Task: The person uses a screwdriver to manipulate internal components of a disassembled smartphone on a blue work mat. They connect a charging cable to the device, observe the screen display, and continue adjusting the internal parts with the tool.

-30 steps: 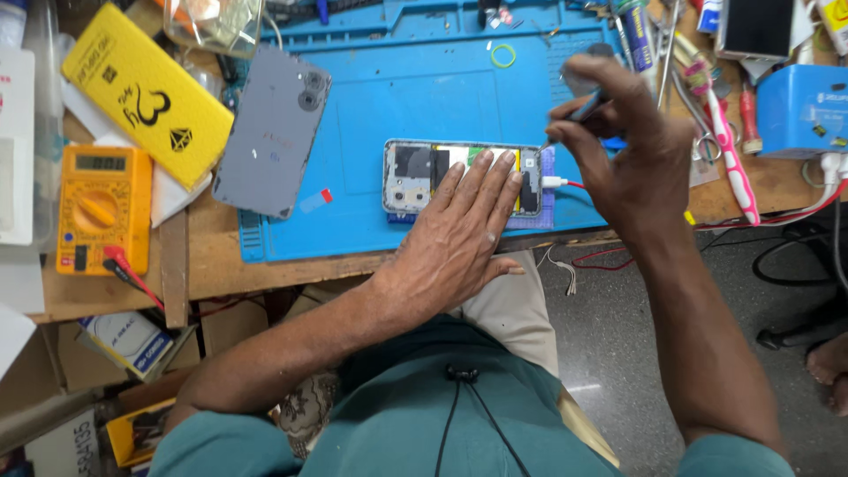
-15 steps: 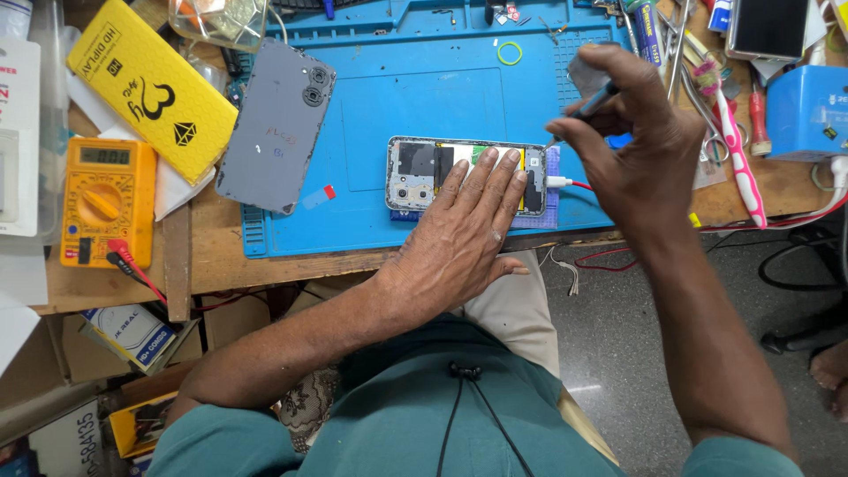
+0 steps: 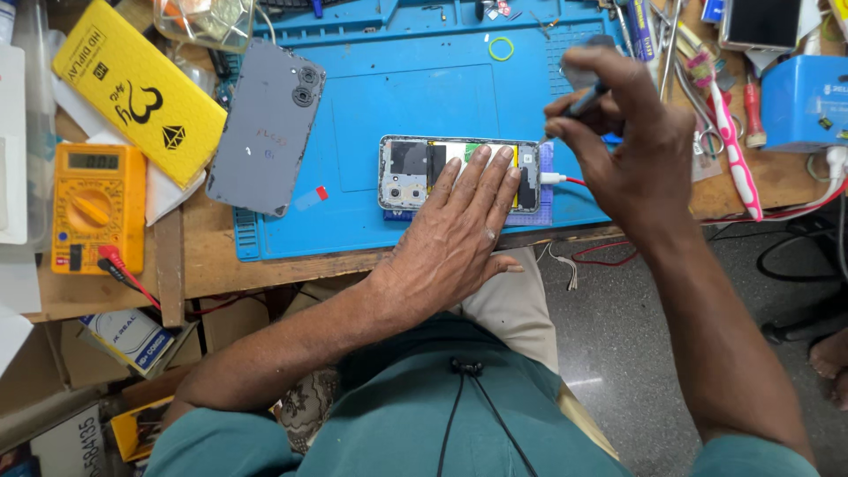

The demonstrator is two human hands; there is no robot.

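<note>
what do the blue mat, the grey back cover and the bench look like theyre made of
Mat: probably silicone or rubber, matte blue, with moulded trays and ridges.
Back cover: likely plastic, flat grey with a dull sheen and round camera holes.
Bench: wood, bare and worn, grain showing.
The left hand presses the open phone onto the mat.

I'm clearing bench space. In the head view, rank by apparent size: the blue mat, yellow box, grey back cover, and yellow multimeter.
1. Blue mat, clearly largest.
2. Yellow box and grey back cover look about alike; I wouldn't rank them.
3. Yellow multimeter, smallest.
</note>
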